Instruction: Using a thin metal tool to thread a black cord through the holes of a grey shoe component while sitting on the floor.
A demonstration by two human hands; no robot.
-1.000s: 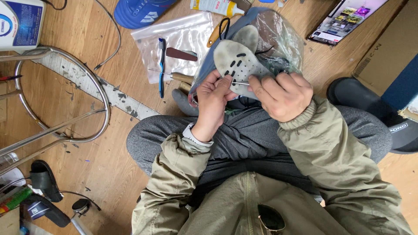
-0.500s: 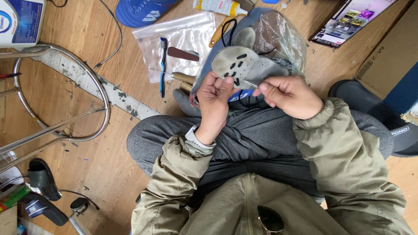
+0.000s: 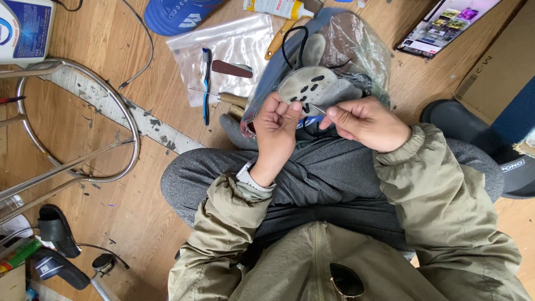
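Seated on the floor, the person holds a grey shoe (image 3: pixel 312 89) with dark oval holes over the lap. The left hand (image 3: pixel 276 131) grips its near edge; the right hand (image 3: pixel 362 122) pinches a thin needle (image 3: pixel 316 108), tip hidden against the shoe. Clear plastic (image 3: pixel 356 50) wraps the shoe's far part. Beyond: one blue toothbrush (image 3: pixel 206 83), one clear bag (image 3: pixel 228 50).

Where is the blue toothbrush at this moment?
The toothbrush lies on the wood floor, left of the left hand, its head on the clear plastic bag.
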